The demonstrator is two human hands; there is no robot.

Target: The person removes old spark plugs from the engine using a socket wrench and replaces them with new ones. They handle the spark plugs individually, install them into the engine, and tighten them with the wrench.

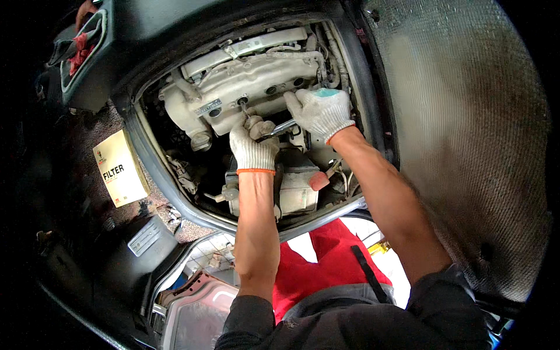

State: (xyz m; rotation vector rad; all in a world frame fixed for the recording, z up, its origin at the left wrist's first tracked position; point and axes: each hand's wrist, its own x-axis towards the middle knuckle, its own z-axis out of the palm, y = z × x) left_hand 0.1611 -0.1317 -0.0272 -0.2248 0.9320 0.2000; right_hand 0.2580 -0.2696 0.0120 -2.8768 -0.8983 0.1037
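Both my hands wear white knit gloves with orange cuffs and reach into an engine bay. My left hand (254,150) is closed around the head end of a chrome ratchet wrench (284,126), just below the engine's valve cover (256,73). From above its fingers, a thin shaft (244,108) runs up to one of several dark round holes in the cover. My right hand (328,116), with a teal patch on its glove, grips the wrench's handle end to the right. The glove hides that end, and the left fingers cover the wrench's head.
A grey rim (157,195) frames the bay. Below my hands sits a pale box-shaped part (299,189) with a red cap (318,181) and loose wires beside it. Left of the rim lies a yellow filter box (121,169). A silvery ribbed panel (466,116) fills the right side.
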